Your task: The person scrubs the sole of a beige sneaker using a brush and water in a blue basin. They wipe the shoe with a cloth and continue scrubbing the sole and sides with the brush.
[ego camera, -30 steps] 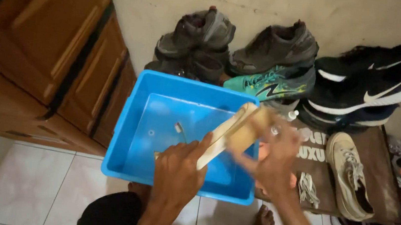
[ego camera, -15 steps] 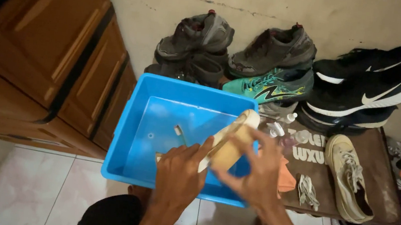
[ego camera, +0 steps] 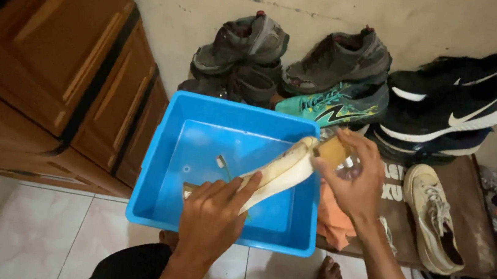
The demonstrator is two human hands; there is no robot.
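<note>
My left hand (ego camera: 213, 216) grips the lower end of a pale cream shoe insole (ego camera: 279, 172), held slanted over a blue plastic tub (ego camera: 159, 167). At the insole's upper tip my right hand (ego camera: 352, 178) pinches a small tan, sponge-like block (ego camera: 333, 150). The tub holds shallow water with a toothbrush (ego camera: 224, 166) lying in it. An orange cloth (ego camera: 331, 219) lies just right of the tub under my right wrist.
A wooden cabinet (ego camera: 59, 70) stands at the left. Several shoes line the wall: grey ones (ego camera: 243, 46), a teal one (ego camera: 325, 107), black ones (ego camera: 448, 111). A cream sneaker (ego camera: 434, 214) lies on a brown mat (ego camera: 473, 231). Pale floor tiles (ego camera: 41, 241) are below.
My right hand has slid the tan block from the insole's middle up to its far tip. The left hand keeps holding the insole's lower end.
</note>
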